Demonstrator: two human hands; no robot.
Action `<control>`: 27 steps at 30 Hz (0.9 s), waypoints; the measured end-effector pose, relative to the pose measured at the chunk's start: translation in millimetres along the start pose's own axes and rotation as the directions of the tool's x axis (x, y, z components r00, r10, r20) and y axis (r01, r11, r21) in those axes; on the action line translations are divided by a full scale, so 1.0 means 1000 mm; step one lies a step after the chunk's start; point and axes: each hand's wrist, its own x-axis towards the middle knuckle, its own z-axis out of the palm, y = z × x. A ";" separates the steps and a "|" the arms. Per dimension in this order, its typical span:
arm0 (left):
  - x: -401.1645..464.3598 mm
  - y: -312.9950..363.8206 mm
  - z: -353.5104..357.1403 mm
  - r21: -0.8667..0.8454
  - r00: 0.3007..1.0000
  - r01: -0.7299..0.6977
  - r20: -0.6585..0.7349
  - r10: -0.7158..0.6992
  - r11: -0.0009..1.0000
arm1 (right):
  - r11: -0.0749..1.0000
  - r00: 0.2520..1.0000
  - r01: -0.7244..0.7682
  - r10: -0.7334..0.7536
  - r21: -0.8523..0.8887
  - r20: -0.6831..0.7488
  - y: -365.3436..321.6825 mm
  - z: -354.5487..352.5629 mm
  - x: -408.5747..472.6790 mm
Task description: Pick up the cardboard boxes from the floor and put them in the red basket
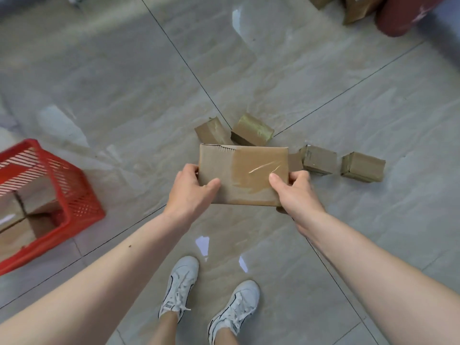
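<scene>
Currently, a flat brown taped cardboard box [242,174] is being gripped at its ends by the left hand [193,188] and right hand [296,192], above the floor. Cardboard is already being held by the red slatted plastic basket [74,180] leftward; beyond, four small brown boxes [252,130] are still being left on the grey tiled floor [124,70].

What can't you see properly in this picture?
Head view, the only one:
- Red basket: the left edge cuts it off, so its full contents are unknown.
- Small box behind the held box: mostly hidden by it.
- Fingers of the left hand and right hand: tucked under the held box.
- Boxes and a dark red thing at the top: cut off by the edge.
</scene>
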 end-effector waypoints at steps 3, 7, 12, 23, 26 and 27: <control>-0.009 -0.008 -0.036 -0.061 0.998 0.013 -0.065 -0.017 0.998 | 0.996 0.995 0.078 -0.076 -0.043 0.062 -0.028 0.023 -0.014; -0.023 -0.036 -0.085 -0.128 0.987 0.037 -0.149 -0.056 0.991 | 0.978 0.980 0.163 -0.145 -0.131 0.138 -0.057 0.066 -0.038; -0.043 -0.094 -0.148 -0.161 0.964 0.078 -0.240 -0.116 0.984 | 0.960 0.955 0.219 -0.174 -0.177 0.240 -0.072 0.135 -0.081; -0.081 -0.250 -0.307 -0.251 0.927 0.135 -0.310 -0.212 0.958 | 0.937 0.919 0.266 -0.176 -0.226 0.354 -0.074 0.324 -0.196; -0.084 -0.283 -0.352 -0.238 0.924 0.140 -0.317 -0.213 0.961 | 0.935 0.910 0.276 -0.180 -0.221 0.374 -0.077 0.375 -0.223; -0.084 -0.292 -0.366 -0.231 0.924 0.139 -0.320 -0.211 0.963 | 0.936 0.909 0.275 -0.179 -0.220 0.376 -0.079 0.389 -0.230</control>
